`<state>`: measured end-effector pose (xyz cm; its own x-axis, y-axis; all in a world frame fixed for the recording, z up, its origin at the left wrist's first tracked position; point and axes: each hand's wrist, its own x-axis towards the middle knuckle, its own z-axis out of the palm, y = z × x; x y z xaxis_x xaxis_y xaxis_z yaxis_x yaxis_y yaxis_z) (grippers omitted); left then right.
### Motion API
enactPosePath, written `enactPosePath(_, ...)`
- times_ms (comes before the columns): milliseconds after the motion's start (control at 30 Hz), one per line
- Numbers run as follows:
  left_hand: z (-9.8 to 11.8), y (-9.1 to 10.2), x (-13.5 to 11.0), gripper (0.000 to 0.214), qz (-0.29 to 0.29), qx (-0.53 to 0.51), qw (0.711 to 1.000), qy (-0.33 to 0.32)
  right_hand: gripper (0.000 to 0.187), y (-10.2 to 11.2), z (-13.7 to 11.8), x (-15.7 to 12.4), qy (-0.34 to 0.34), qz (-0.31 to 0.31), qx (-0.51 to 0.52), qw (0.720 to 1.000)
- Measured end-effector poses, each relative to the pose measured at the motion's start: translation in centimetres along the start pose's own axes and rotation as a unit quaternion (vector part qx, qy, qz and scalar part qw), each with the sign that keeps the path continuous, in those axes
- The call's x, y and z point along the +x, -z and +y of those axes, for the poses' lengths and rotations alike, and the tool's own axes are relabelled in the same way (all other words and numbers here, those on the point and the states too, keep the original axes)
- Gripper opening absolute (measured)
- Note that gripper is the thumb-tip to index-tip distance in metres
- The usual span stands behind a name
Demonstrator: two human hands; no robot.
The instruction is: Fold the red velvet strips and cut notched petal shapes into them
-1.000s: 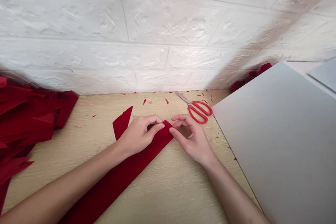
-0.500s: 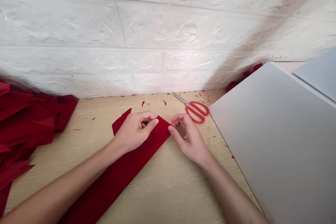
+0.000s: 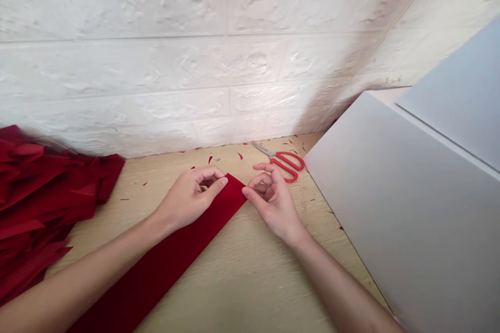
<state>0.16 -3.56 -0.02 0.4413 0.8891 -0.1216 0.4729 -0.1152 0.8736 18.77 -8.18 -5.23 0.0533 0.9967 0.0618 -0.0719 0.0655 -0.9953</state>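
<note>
A long strip of dark red fabric [image 3: 172,260] lies slantwise on the wooden table [image 3: 250,270], its far end folded over. My left hand [image 3: 187,197] rests on that folded end, fingers curled and pressing it down. My right hand [image 3: 269,197] sits at the strip's right corner, thumb and forefinger pinched at the edge of the fold. Red-handled scissors [image 3: 283,160] lie shut on the table just beyond my right hand, not touched.
A heap of red fabric pieces [image 3: 42,203] fills the left side. A large grey board [image 3: 410,218] leans over the table's right part. A white brick wall [image 3: 195,62] closes the back. Small red scraps dot the table near the wall.
The pointed flap of fabric that stuck out beyond my left hand has been folded under it and no longer shows. Both hands stay on the strip's end. The view shifted slightly.
</note>
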Motion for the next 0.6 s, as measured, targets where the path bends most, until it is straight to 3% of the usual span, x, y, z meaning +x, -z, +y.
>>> enactPosePath(167, 0.5, -0.3, -0.3, 0.031, 0.021, 0.021, 1.0, 0.004, 0.059, 0.2, 0.1, 0.1, -0.039, 0.0, 0.054, 0.998)
enactPosePath(267, 0.5, -0.1, -0.3, 0.032, 0.016, 0.033, 0.999, 0.014, 0.057, 0.4, -0.1, 0.1, -0.052, -0.01, 0.049, 0.997)
enactPosePath(433, -0.2, 0.5, -0.6, 0.031, -0.006, 0.046, 0.999, 0.008, 0.046, 0.8, -0.5, -0.1, -0.141, -0.065, 0.043, 0.987)
enactPosePath(600, -0.7, 0.4, -1.5, 0.03, 0.013, 0.04, 0.999, -0.024, 0.037, 0.8, -0.8, -0.5, -0.065, -0.052, -0.029, 0.996)
